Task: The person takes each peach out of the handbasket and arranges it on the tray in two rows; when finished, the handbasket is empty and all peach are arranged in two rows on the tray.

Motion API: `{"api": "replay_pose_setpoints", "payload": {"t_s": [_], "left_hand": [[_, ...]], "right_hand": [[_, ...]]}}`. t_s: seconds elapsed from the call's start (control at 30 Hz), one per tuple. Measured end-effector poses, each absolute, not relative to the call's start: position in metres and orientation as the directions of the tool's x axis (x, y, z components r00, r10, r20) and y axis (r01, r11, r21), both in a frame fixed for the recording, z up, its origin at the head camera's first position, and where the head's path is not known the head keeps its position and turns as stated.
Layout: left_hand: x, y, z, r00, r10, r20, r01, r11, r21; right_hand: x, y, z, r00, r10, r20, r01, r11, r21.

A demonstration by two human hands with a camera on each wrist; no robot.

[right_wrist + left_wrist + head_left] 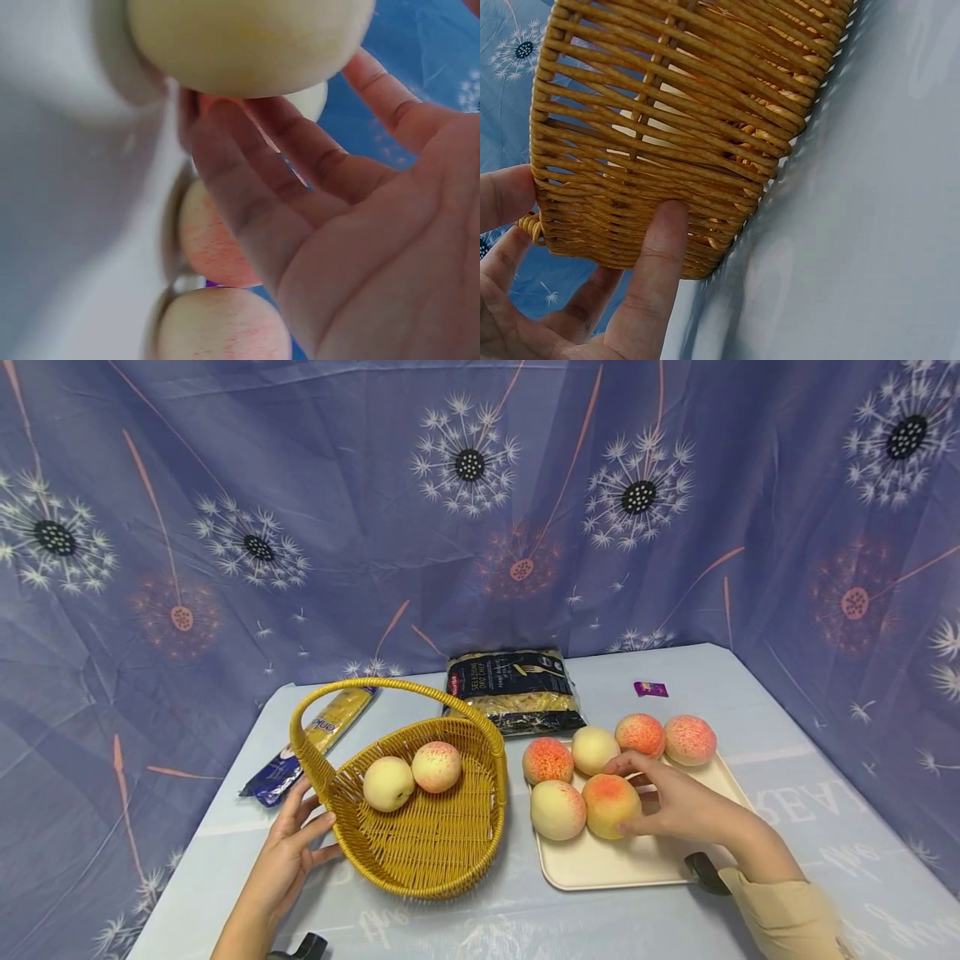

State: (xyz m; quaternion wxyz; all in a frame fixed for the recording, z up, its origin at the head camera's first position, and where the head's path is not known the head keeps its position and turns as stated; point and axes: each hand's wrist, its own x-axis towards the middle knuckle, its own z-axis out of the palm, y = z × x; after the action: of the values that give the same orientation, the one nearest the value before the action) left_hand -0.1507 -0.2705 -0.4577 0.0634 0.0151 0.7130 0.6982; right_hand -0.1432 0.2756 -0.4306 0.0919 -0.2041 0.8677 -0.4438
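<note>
Leftmost on the pale blue counter (825, 827), a long blue-and-yellow pasta packet (311, 743) lies partly behind a yellow wicker basket (431, 847). The left hand (288, 852) rests against the basket's near-left wall with fingers (649, 285) straight and spread, a thumb pressed flat on the weave, not gripping it. Two peaches (412, 774) sit touching inside the basket, under its arched handle (390, 693).

Behind the basket lies a dark bag of pasta (516, 691). To the right is a cream tray (600, 868) carrying six more peaches. The right hand (678, 806) lies over the tray, its relaxed fingers (247, 195) touching the front right peach (610, 804) without closing round it. Farther back sits a small purple wrapper (650, 688).

Risks, as a judgement: the peaches are round and packed close together, so a loose touch could nudge this one into its neighbour (557, 810) or roll it over the tray's low rim. The basket is only braced by flat fingers and could slide on the smooth cloth if knocked.

Hard to make out: the right wrist view is blurred and so close that only parts of the fruit show. The head view hides the right thumb, so how it lies is unclear. The left wrist view shows only the basket's outer wall, not its contents. Dark objects near both wrists are cut off and cannot be identified.
</note>
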Motion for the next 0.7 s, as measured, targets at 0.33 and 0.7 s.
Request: {"api": "replay_pose_setpoints", "payload": {"t_s": [0.33, 0.7], "left_hand": [[-0.151, -0.270, -0.456, -0.992, 0.102, -0.079, -0.077, 0.022, 0.997], [-0.149, -0.270, -0.456, -0.992, 0.097, -0.084, -0.082, 0.020, 0.996]], "right_hand": [[-0.130, 0.260, -0.395, -0.896, -0.410, 0.172, -0.414, 0.628, -0.658], [-0.124, 0.218, -0.370, -0.807, -0.570, 0.154, -0.485, 0.491, -0.723]]}}
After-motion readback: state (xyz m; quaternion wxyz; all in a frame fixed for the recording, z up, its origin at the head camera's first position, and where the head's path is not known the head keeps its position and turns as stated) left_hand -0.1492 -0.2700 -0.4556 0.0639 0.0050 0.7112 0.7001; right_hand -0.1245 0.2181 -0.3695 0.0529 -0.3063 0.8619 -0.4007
